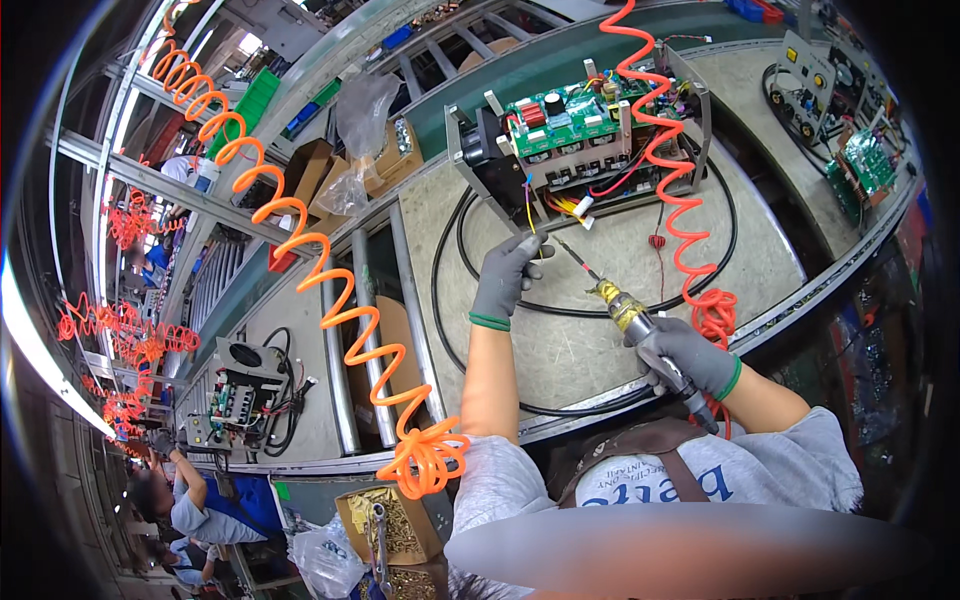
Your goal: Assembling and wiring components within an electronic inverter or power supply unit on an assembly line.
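My left hand point(507, 275), in a grey glove with a green cuff, pinches the end of a thin yellow wire point(530, 208) that comes from an open metal-framed electronic unit point(580, 165). A green circuit board point(575, 122) sits on top of that unit, and a black fan-like part is at its left end. Gloved likewise, my right hand point(697, 357) grips an air screwdriver point(628, 312) with yellow tape round its front. Its long bit points up and left, its tip a little right of my left fingertips. A white connector point(586, 203) on coloured wires hangs from the unit's front.
A black cable point(545, 308) loops on the metal work plate point(570, 360). Orange coiled air hoses point(345, 342) hang on the left and over the unit. Rollers point(340, 380) lie left of the plate. A box of screws point(405, 525) stands lower left. Another person point(205, 505) works far left.
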{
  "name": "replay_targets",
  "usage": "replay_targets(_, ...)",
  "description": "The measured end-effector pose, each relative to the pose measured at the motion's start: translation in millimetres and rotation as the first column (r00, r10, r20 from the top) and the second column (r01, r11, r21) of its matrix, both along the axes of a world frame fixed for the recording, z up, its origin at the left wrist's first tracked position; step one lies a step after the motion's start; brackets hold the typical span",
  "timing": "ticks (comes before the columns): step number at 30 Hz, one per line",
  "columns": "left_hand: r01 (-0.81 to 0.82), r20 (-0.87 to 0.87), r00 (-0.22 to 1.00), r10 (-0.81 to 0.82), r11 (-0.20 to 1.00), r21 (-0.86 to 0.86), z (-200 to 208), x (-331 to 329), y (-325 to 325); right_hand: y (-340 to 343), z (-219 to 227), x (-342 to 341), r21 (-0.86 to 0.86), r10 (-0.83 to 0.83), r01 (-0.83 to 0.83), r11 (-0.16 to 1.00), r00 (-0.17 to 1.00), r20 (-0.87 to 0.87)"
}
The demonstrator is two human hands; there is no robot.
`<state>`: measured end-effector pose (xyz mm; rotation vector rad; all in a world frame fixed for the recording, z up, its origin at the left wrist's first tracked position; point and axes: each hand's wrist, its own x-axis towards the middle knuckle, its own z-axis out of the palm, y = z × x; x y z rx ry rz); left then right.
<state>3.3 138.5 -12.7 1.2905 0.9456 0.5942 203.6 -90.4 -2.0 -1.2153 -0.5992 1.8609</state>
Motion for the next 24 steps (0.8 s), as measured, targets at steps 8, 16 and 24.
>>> replay_targets(8, 0.021, -0.057, 0.998, -0.017, 0.997, 0.071, -6.8, 4.7, 1.2, -8.9, 2.7, 0.2, -0.051, -0.015, 0.016, 0.999, 1.0, 0.018)
replay_targets(16, -0.195, 0.028, 0.981, 0.194, 0.955, 0.222, -32.9, 18.1, 5.5, -0.2, 1.3, -1.2, -0.055, 0.0, -0.001, 0.998, 1.0, -0.007)
replay_targets(24, -0.19, 0.12, 0.98, 0.16, 0.933, 0.305, -51.8, 21.4, 14.6, 10.2, 3.3, -0.3, -0.073, -0.007, 0.004, 0.997, 0.999, -0.033)
